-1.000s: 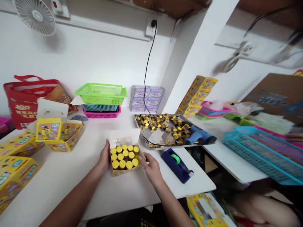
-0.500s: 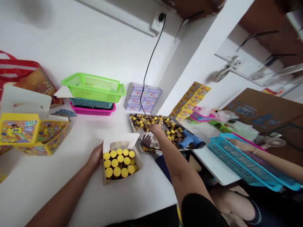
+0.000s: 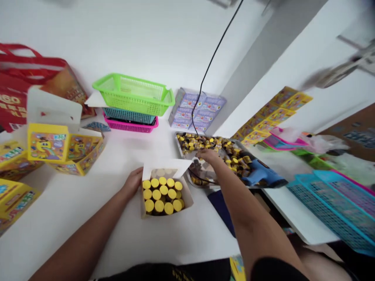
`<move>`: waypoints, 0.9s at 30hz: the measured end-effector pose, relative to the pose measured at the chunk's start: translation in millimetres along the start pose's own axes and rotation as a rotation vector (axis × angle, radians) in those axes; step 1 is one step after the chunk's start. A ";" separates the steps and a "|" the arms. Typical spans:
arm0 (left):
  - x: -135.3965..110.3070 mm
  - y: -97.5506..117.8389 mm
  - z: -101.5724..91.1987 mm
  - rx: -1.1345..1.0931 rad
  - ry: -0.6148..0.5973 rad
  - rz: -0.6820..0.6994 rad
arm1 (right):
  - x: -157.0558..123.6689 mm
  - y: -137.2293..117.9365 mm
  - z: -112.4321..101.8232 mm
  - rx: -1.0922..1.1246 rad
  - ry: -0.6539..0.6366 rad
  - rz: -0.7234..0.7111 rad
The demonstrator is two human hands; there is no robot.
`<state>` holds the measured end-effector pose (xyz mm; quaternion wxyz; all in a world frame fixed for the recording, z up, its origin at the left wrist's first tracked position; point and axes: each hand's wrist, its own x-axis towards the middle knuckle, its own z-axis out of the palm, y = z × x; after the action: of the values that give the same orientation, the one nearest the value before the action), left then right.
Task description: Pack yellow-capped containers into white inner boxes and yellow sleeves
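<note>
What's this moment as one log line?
Left hand: at open box | Right hand: over silver tray, grip unclear | Inside box: yellow-capped containers

We see that the open box is of thin paper board, white and matt on its inner side. The yellow caps in it look like smooth plastic, with only a soft sheen. The tray is of shiny metal, and its floor gives reflections. We find the green basket and the blue basket of plastic, pierced with many small holes. The table has a smooth white surface. The black sleeve is matt cloth; the brown carton is dull cardboard.
</note>
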<state>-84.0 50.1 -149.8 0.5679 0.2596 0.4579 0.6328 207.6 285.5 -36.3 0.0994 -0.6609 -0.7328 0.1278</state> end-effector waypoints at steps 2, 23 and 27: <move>1.4 5.1 -0.8 -0.015 0.012 0.038 | -21.2 1.5 -17.2 0.101 -0.008 0.000; -130.8 90.6 98.3 0.369 -0.493 0.253 | -279.2 -55.7 4.6 1.087 -0.159 -0.801; -118.0 80.3 102.3 0.434 -0.357 0.284 | -275.9 -36.7 11.9 1.188 -0.121 -0.585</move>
<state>-9.8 -28.5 -11.4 0.4766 0.5432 0.4343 0.5378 198.7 7.2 -29.5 0.4362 -0.2594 -0.6912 0.5145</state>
